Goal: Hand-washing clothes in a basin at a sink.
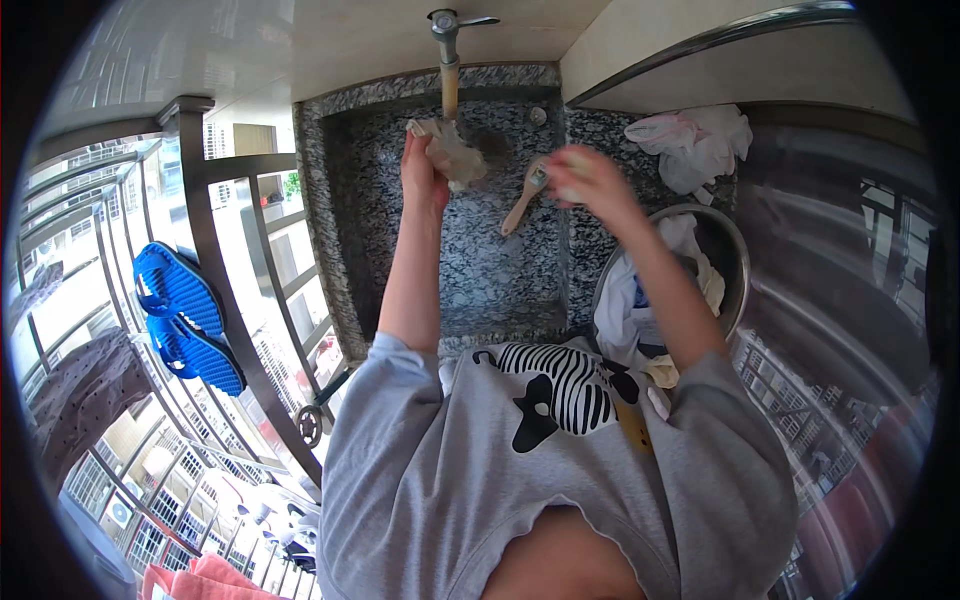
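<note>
My left hand (424, 178) is closed round a crumpled, pale beige cloth (457, 158), just below the tap's spout over the stone sink (470, 290). My right hand (590, 187), blurred, is over the sink's right rim with its fingers bent. Right beside its fingertips is a small wooden-handled brush (518, 207), tilted with its handle toward me. Whether those fingers touch the brush or hold something pale cannot be made out.
The tap (447, 45) has a lever on its right. White plastic bags (690, 145) lie on the ledge at right. A metal basin (738, 270) of clothes stands below them. Blue sandals (185, 310) hang on the railing (215, 230) at left.
</note>
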The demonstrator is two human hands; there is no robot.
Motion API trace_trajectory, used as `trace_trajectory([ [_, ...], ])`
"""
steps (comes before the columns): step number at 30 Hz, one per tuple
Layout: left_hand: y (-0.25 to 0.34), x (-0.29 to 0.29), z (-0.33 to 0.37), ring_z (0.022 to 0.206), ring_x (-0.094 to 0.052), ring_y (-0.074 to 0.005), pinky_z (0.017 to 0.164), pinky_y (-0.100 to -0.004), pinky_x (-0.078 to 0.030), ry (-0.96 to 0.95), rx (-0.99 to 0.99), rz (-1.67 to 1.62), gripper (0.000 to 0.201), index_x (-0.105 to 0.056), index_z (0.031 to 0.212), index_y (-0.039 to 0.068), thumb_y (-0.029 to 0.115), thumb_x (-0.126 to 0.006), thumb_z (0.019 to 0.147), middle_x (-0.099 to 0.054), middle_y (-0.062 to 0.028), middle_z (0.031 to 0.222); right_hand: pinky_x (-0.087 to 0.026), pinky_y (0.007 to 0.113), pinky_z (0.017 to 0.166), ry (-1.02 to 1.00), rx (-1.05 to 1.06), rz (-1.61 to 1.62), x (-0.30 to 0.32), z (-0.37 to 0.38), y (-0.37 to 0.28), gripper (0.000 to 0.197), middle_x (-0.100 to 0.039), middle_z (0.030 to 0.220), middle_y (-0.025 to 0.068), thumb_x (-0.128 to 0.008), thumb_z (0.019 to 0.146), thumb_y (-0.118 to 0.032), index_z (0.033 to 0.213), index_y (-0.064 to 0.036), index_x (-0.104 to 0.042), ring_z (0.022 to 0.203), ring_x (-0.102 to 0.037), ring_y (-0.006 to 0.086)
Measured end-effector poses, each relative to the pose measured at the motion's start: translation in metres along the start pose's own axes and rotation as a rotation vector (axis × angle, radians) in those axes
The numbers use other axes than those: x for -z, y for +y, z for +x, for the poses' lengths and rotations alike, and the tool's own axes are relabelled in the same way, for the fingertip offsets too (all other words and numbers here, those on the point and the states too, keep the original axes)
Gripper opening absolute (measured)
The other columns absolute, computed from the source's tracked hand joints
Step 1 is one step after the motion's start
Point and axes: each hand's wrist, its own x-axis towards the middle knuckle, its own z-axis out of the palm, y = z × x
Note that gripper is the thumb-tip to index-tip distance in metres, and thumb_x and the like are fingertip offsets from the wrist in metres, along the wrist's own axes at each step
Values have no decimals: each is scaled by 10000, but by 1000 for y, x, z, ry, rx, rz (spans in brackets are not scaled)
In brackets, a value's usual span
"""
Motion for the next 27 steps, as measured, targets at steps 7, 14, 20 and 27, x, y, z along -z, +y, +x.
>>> trace_trajectory([
  [7,54,-3,-114,1262,-502,-296,1039,-458,-429,-54,18,-19,471,-401,1433,111,135,-431,963,-516,-116,1357,-564,334,648,-93,-297,817,-123,156,80,136,-660,849,30,-645,931,-226,1008,-116,-622,758,-659,157],
  [14,53,-8,-113,1167,-565,-265,961,-405,-481,-165,41,-69,511,-376,1451,62,107,-463,950,-523,-120,1338,-515,311,578,-39,-271,737,-140,158,54,156,-652,786,17,-656,919,-266,951,-113,-652,713,-644,135],
  [20,-7,17,6,910,-630,-215,776,-360,-531,-101,155,-25,250,-553,1195,68,153,-482,971,-619,-66,1040,-482,234,442,469,190,99,-105,102,-42,248,-601,649,8,-680,908,-308,970,-68,-677,498,-573,85],
  [27,-24,-18,30,945,-619,-224,806,-365,-520,-4,199,29,253,-565,1177,56,214,-465,1007,-622,-78,1045,-500,225,494,457,457,-44,-65,99,-126,328,-607,654,-8,-643,936,-344,1117,-73,-686,550,-582,64],
])
